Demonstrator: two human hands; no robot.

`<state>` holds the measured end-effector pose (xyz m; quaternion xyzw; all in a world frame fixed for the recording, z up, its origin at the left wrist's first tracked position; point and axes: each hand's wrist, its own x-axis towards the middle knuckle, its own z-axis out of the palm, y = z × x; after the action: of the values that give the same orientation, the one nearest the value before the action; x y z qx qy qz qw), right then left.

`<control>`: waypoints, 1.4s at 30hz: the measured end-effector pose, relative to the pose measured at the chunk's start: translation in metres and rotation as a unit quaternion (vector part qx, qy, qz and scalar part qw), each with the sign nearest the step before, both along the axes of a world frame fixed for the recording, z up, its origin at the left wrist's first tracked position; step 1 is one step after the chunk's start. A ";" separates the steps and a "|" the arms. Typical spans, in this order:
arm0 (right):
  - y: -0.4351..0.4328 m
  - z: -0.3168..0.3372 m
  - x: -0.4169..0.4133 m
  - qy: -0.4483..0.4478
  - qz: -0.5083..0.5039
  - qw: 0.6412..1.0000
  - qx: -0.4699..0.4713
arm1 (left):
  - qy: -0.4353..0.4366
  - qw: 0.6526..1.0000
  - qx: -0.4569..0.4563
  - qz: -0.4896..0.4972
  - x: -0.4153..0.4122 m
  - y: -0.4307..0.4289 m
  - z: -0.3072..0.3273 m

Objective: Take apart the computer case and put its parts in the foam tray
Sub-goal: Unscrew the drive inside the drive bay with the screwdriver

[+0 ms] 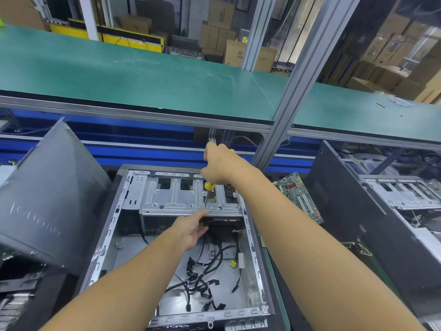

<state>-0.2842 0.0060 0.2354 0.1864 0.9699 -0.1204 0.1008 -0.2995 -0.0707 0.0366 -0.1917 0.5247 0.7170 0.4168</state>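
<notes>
A black side panel (47,206) leans at left beside the opened computer case (108,235), centre. The left hand (191,229), fingers straight, touches the near edge of the drive cage (171,199). The right hand (219,163) clenches a yellow-handled screwdriver (209,187), tip on the cage. A green circuit board (300,197) lies right.

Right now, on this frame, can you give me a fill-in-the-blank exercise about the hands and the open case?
The right hand grips a screwdriver with a ____ handle. The left hand touches the near edge of the drive cage, on whose top the screwdriver's ____ rests. A green circuit board lies outside the computer case, on its ____ side. Missing words: yellow; tip; right.
</notes>
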 end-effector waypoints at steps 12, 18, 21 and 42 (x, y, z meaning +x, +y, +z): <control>0.002 -0.008 -0.001 0.063 0.002 0.998 0.013 | -0.002 1.000 0.005 0.003 0.000 -0.001 0.000; 0.001 -0.016 -0.002 0.072 -0.004 0.997 0.008 | -0.004 1.000 0.012 0.000 0.001 -0.003 0.002; 0.004 -0.020 -0.003 0.095 -0.006 0.995 0.033 | -0.009 1.000 0.021 -0.016 0.002 -0.005 0.006; 0.010 -0.008 0.008 0.104 0.000 0.994 -0.045 | 0.582 0.615 -0.355 -0.396 -0.039 -0.007 0.060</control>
<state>-0.2761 0.0158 0.2273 0.1676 0.9687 -0.1830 0.0076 -0.3382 -0.0773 0.0968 0.3597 0.8958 0.2008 0.1668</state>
